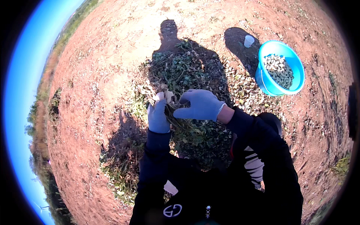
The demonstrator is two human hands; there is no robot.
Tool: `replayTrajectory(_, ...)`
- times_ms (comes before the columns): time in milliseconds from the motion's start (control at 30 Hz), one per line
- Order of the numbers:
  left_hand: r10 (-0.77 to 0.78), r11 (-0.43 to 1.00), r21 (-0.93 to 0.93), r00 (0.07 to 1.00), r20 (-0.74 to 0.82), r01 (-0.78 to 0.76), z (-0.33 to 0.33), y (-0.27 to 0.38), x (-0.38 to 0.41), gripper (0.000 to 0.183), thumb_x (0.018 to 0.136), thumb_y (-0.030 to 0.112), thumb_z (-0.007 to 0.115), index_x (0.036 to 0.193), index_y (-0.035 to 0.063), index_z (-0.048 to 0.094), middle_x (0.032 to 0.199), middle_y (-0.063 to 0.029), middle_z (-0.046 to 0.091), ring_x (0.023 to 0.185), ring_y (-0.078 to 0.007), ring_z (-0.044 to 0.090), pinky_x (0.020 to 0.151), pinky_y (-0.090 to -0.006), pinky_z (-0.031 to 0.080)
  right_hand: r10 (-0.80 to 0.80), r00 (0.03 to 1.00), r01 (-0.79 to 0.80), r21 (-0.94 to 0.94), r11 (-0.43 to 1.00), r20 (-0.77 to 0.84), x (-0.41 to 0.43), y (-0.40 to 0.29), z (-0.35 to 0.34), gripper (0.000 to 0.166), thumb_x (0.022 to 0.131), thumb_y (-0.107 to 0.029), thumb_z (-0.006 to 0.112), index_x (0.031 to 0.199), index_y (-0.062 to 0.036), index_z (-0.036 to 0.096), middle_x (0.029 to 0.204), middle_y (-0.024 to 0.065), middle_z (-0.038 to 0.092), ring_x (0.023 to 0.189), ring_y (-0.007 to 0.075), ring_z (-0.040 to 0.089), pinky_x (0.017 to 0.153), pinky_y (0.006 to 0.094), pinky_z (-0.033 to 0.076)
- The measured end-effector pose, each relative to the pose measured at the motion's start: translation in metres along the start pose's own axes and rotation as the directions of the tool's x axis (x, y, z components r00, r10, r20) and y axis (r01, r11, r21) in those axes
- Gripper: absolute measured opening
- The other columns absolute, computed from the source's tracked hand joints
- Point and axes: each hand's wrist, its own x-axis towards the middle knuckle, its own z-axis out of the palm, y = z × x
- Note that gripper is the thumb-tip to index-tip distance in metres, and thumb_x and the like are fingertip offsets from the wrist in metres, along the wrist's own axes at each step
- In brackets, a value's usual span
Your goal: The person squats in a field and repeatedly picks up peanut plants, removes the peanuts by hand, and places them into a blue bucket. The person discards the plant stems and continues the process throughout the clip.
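Observation:
My left hand (159, 115), in a light grey-blue work glove, is closed around a bundle of dry peanut plants (163, 91), its pale roots and stems sticking up above the fist. Close to its right is my right hand (198, 105), in a matching glove, thumb and fingers apart beside the stems; nothing shows between them. Beneath both hands lies a heap of green and dry peanut plants (180, 66), partly in my shadow. A bright blue plastic bucket (299, 66) to the right holds unshelled peanuts (278, 70).
A white plastic cup (249, 41) lies in the bucket's shadow. Another pile of plants (123, 168) is at the lower left. Loose leaves and pods (247, 90) are scattered over the reddish soil by the bucket. Scrub and a wind turbine (41, 208) stand far left.

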Motion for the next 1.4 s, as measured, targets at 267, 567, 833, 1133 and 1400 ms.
replayTrajectory(267,-0.078,0.966,0.248,0.997,-0.009,0.078,-0.003,0.001,-0.017,0.035,0.089,0.029,0.059,0.107,-0.0007,0.060,0.098,-0.0068,0.065,0.088,-0.0136,0.060,0.079,-0.0273,0.047,0.033,0.996,0.011,0.459,0.888,-0.086,0.000,-0.003,0.006,0.040,0.078,-0.040,0.067,0.069,-0.0026,0.058,0.060,0.0072,0.055,0.056,0.0152,0.053,0.055,0.0303,0.043)
replayTrajectory(567,-0.152,0.988,-0.018,0.988,-0.007,0.152,-0.062,0.000,-0.003,0.034,0.091,0.039,0.050,0.096,0.0069,0.057,0.076,-0.0053,0.060,0.062,-0.0175,0.056,0.071,-0.0441,0.053,-0.574,0.693,0.373,0.465,0.803,0.436,-0.045,-0.050,0.012,0.022,0.079,-0.027,0.064,0.073,-0.0058,0.062,0.066,0.0077,0.060,0.058,0.0262,0.056,0.055,0.0339,0.044)
replayTrajectory(833,0.104,0.935,-0.343,0.856,0.506,0.089,-0.062,0.055,-0.054,0.060,0.088,0.055,0.046,0.119,0.0044,0.052,0.101,-0.0160,0.061,0.089,-0.0318,0.059,0.084,-0.0559,0.044,-0.366,0.868,0.140,0.542,0.829,0.335,-0.047,-0.032,-0.038,0.022,0.086,-0.025,0.059,0.086,-0.0040,0.064,0.068,0.0018,0.062,0.063,0.0078,0.057,0.059,0.0258,0.046)
replayTrajectory(1133,0.589,-0.146,0.989,0.803,0.091,-0.006,-0.150,0.179,-0.174,0.047,0.080,0.026,0.071,0.114,-0.0021,0.056,0.090,-0.0132,0.068,0.079,-0.0193,0.066,0.070,-0.0317,0.052,0.294,0.956,-0.036,0.985,0.171,-0.016,-0.065,0.087,-0.133,0.023,0.093,-0.026,0.055,0.087,-0.0043,0.056,0.075,0.0023,0.053,0.057,0.0083,0.043,0.047,0.0208,0.038)
replayTrajectory(1400,0.592,-0.423,0.772,0.790,-0.161,0.475,-0.239,0.159,-0.246,0.067,0.080,0.045,0.065,0.129,0.0018,0.047,0.127,-0.0210,0.053,0.117,-0.0353,0.050,0.098,-0.0419,0.040,0.923,0.355,0.706,0.690,-0.160,-0.150,-0.121,0.252,-0.165,0.041,0.092,-0.042,0.050,0.106,-0.0035,0.053,0.088,0.0151,0.063,0.076,0.0250,0.063,0.060,0.0287,0.054)
